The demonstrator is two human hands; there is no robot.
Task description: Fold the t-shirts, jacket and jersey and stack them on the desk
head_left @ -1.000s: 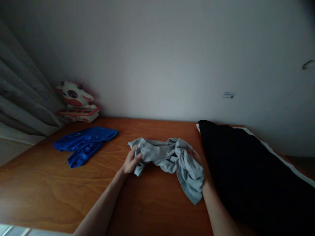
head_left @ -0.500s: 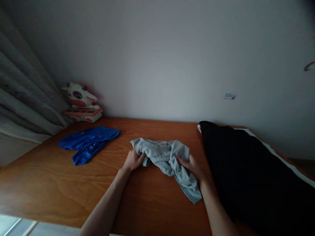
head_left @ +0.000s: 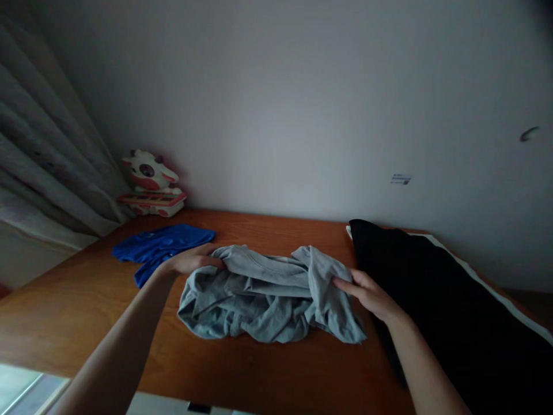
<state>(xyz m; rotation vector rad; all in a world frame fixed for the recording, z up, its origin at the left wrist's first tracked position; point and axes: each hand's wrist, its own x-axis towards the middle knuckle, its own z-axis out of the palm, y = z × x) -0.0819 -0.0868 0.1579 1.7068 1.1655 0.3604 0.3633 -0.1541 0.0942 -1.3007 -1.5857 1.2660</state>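
With fingers clamped, left to right: at the wooden surface's back left corner, a rounded cow-shaped toy; toward the left edge, crumpled, glossy blue fabric; at mid-surface, gripped at opposite ends by left hand and right hand, a creased, soft-looking grey garment with folds sagging toward the front edge; toward the right edge, matte black fabric.

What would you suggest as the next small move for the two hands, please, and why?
Probably ease the left hand and right hand gently apart: they hold the grey garment toward opposite sides, and the cloth between them is bunched in folds. I would keep the pull short, as the blue garment shows close behind the left hand.
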